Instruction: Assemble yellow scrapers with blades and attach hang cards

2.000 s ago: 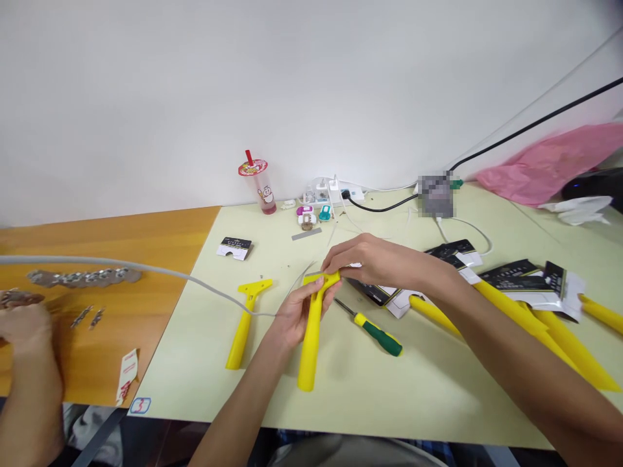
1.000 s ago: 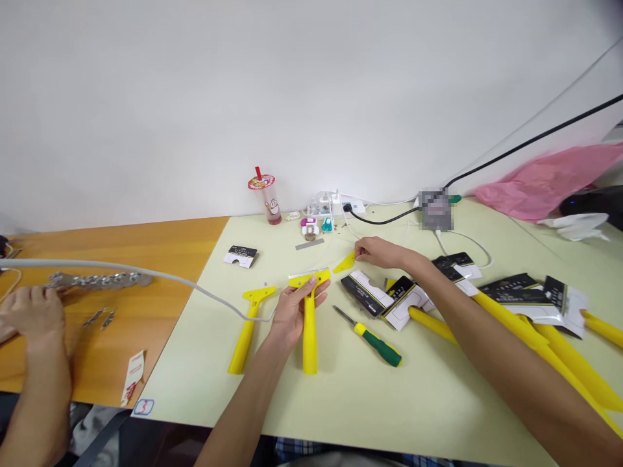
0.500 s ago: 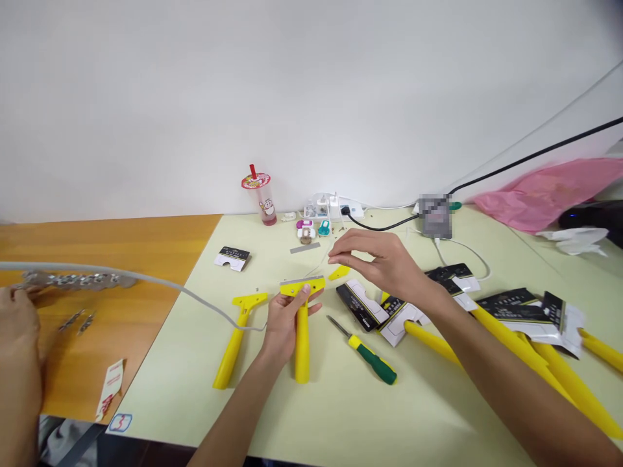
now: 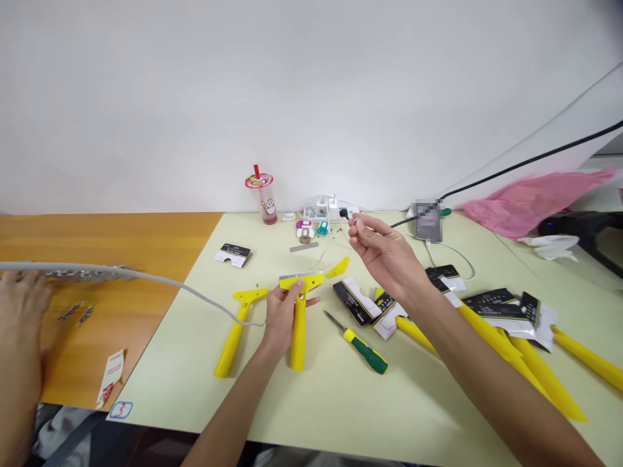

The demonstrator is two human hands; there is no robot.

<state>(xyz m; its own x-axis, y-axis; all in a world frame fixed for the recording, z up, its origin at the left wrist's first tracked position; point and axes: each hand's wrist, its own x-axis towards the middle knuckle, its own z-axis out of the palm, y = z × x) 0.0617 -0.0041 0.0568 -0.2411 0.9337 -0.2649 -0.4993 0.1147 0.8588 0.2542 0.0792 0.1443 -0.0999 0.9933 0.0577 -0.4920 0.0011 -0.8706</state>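
My left hand point(image 4: 278, 323) is wrapped round a yellow scraper point(image 4: 298, 337), its thumb on the head and a grey blade strip along the top edge. My right hand point(image 4: 387, 256) is raised above the table to the right, thumb and fingertips pinched together on something too small to make out. Below its wrist side lies a loose yellow head piece point(image 4: 338, 267). A second yellow scraper point(image 4: 232, 344), without a blade showing, rests left of my left hand. To the right is a green and yellow screwdriver point(image 4: 366, 353). A loose grey blade point(image 4: 304, 247) lies further back.
Scrapers in black and white card sleeves point(image 4: 503, 311) are piled at the right. Behind stand a drink cup point(image 4: 267, 204) and a power strip point(image 4: 350, 212). A grey cable point(image 4: 195, 292) crosses from the left. Another person's hand point(image 4: 22, 298) is over the orange table point(image 4: 146, 240).
My right hand has moved up and right, turning so its palm side shows, fingertips still pinched. My left hand keeps the scraper in nearly the same place. The other person's hand has shifted slightly.
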